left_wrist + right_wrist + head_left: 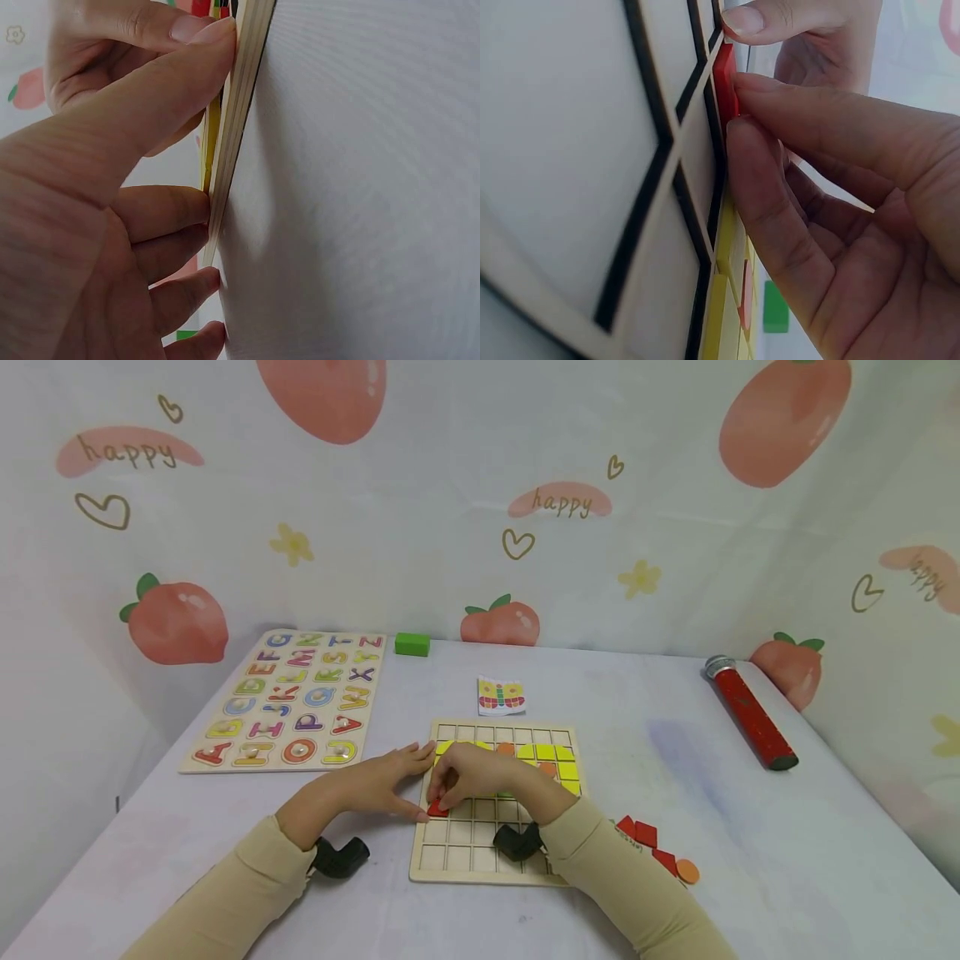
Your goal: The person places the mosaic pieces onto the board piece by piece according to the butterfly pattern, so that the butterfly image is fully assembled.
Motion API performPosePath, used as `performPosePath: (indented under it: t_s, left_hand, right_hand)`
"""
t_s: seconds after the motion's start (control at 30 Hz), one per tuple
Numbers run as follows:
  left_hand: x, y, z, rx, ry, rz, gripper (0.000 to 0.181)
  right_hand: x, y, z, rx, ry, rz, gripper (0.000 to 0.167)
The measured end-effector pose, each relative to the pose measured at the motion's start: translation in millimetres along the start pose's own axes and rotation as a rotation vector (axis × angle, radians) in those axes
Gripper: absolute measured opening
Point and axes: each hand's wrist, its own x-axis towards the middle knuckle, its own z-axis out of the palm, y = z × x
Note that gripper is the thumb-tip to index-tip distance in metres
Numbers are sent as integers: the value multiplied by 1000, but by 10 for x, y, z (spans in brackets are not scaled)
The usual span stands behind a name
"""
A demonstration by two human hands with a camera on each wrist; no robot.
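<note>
The right hand (pixel 480 774) grips a red piece (pixel 437 810) narrowly between thumb and index finger, at the left edge of the grid board (pixel 457 861); whether it is seated cannot be told. The left hand (pixel 371 787), fingers extended, touches that edge, presumably to steady it. Yellow pieces (pixel 566 772) occupy upper cells. The butterfly card (pixel 501 696) lies beyond, probably for reference. Obstruction: the right sleeve (pixel 622 877) partly hides loose red pieces (pixel 646 834). The letter board (pixel 276 757) and microphone (pixel 753 718) sit clear.
</note>
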Motion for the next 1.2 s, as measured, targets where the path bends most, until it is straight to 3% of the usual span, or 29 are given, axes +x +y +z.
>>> performPosePath:
  t_s: [0.23,0.5,0.7,0.97,1.2]
  left_hand:
    - [1,15,-3,-14,-1,-8,97]
    - [21,12,18,10,-5,-16,94]
    - [21,51,12,30,1,-45,95]
    - [11,68,9,40,4,-58,95]
    - [15,72,-3,33,-1,-45,90]
  right_hand:
    - [-24,-31,-1,-28,-15,-5,9]
    - [-206,16,-73,-51,76,44,9]
    - [-620,111,-224,-19,135,63,14]
    - [-1226,398,-288,40,245,217,18]
    - [-1625,586,-232,98,299,313,19]
